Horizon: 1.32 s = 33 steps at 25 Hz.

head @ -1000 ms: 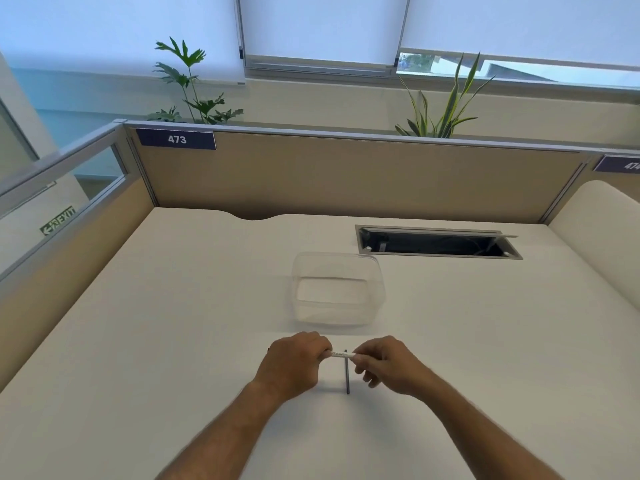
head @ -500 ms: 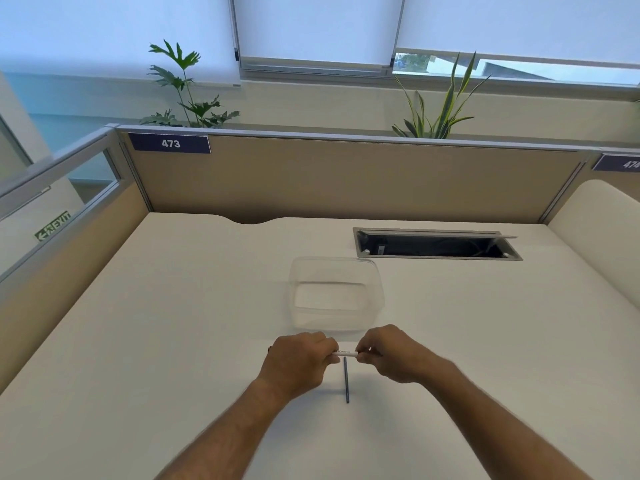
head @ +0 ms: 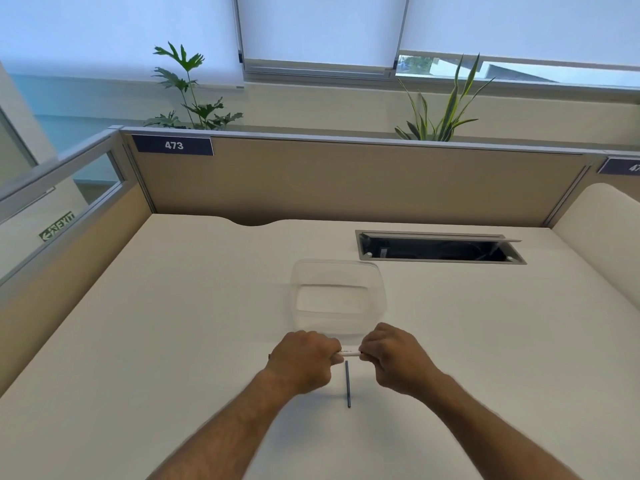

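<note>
White pen (head: pixel 349 354) spans between left hand (head: pixel 300 363), right hand (head: pixel 394 358); both grip ends.

An open-plan office, seen from a seat at one workstation. A wide pale desk (head: pixel 173 323) is fenced at the back by a tan cubicle partition (head: pixel 346 181) carrying a dark blue number plate (head: pixel 172 145) that reads 473. A second plate (head: pixel 620 167) marks the next bay to the right. A metal cable hatch (head: pixel 440 247) is set into the desktop. On the left a glass panel (head: pixel 93 174) tops the side divider, and a green exit sign (head: pixel 57 230) shows through it. Behind the partition stand two potted plants (head: pixel 194 95), below windows with white roller blinds (head: pixel 311 26).
</note>
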Motion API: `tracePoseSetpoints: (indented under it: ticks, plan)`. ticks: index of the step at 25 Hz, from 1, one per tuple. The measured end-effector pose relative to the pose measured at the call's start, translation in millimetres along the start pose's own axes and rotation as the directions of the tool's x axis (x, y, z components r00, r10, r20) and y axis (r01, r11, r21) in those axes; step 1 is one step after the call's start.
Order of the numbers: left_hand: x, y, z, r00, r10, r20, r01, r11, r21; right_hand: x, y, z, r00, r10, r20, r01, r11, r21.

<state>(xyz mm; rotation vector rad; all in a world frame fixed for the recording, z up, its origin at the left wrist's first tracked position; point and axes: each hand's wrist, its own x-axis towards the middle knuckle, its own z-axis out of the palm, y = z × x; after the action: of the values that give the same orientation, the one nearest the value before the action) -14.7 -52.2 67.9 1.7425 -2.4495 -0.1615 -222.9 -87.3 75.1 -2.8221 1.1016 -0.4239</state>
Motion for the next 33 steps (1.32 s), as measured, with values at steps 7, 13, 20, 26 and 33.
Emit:
tracePoseSetpoints:
  ticks: [7,13,20,26,33]
  plan:
    - [5,-3,-16,0.907,-0.049,0.419,0.272,0.828,-0.491,-6,-1,-2,0.987,-0.151,-0.047,0.146,0.985,-0.095]
    - [5,-3,-15,0.991,0.058,0.124,-0.040,0.989,-0.142,-1,3,-3,0.973,0.086,0.215,-0.098,0.994,0.046]
    - [8,-1,0,0.986,0.166,-0.018,-0.165,0.985,0.042,1,4,-6,0.991,0.094,0.096,-0.103,0.990,0.091]
    - [10,-2,2,0.995,0.092,-0.027,-0.094,0.993,-0.068,-2,-2,-7,0.991,-0.036,-0.126,0.036,0.999,-0.003]
    - [12,-7,1,0.992,0.127,-0.007,-0.127,0.991,-0.032,0,-3,-12,0.998,0.065,0.022,-0.066,0.996,0.058]
